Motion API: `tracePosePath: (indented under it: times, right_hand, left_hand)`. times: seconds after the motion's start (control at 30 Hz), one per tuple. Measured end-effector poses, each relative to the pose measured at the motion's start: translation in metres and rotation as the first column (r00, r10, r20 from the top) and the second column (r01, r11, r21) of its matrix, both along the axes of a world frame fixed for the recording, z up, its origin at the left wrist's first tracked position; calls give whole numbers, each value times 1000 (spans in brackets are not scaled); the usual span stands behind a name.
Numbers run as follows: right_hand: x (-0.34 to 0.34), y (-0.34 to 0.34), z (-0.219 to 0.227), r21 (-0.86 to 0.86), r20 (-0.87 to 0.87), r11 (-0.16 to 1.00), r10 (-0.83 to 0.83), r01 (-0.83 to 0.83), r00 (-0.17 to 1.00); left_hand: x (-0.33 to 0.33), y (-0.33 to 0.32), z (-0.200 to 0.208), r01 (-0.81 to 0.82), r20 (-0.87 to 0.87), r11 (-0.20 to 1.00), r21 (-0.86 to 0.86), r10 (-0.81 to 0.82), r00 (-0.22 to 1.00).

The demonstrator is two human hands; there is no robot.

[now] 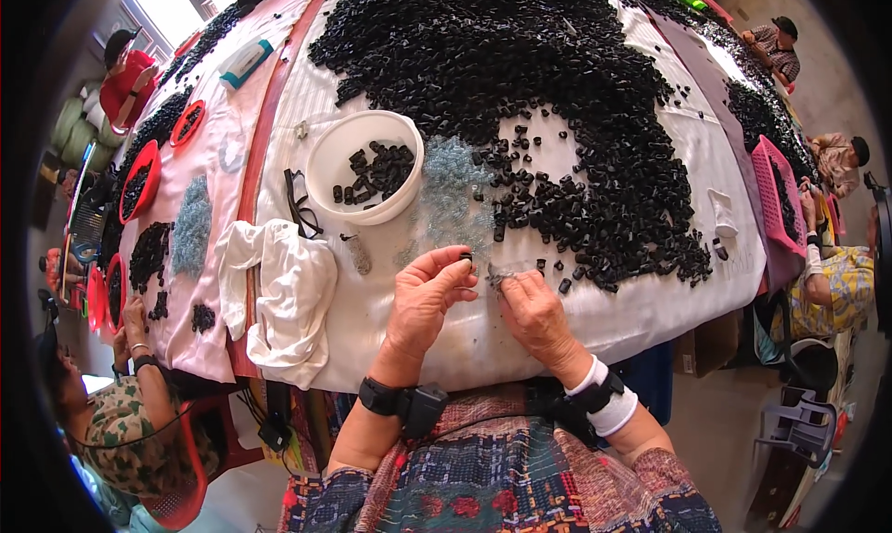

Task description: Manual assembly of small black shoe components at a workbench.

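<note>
My left hand (426, 301) is closed in a pinch on a small black cap (465, 255), held between thumb and fingertips. My right hand (541, 317) is closed just beside it, its fingertips on a small bunch of see-through bits (498, 276) too fine to make out. Both hands hover over the near part of the white-covered table (427, 347). Ahead of them lies a pile of bluish transparent small pieces (453, 175). To its right, loose black caps (557, 198) spread out from a huge black heap (483, 50). A white bowl (325, 152) at the left holds more caps.
A crumpled white cloth (279, 291) lies left of my hands, near black-framed glasses (299, 206) and a small clear bottle-like item (357, 253). Red trays (139, 180) stand on the left table, a pink basket (776, 194) at the right edge. Several people work around the tables.
</note>
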State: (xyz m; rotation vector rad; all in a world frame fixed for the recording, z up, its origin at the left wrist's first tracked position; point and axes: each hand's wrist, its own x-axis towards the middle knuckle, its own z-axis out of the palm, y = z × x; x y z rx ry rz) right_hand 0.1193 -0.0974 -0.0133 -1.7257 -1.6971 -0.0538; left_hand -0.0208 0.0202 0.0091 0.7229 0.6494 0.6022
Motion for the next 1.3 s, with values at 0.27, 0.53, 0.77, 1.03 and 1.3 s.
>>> tracePosePath:
  times: [0.27, 0.53, 0.77, 1.03, 1.3]
  right_hand:
    - [-2, 0, 15, 19, -457, 981, -162, 192, 875]
    - [1, 5, 41, 105, -828, 985, 12, 134, 560]
    - [1, 2, 33, 92, -649, 980, -74, 175, 757]
    - [-3, -2, 29, 116, -450, 980, -94, 162, 888]
    - [-2, -3, 24, 217, -390, 969, -23, 117, 921]
  left_hand:
    - [-4, -9, -7, 122, -41, 992, 25, -120, 992]
    - [6, -18, 4, 234, -50, 963, 133, -229, 972]
    - [8, -24, 4, 221, -86, 953, 208, -207, 975]
    - [11, -25, 1, 190, -73, 957, 218, -178, 981]
    - [9, -20, 2, 228, -68, 960, 163, -220, 973]
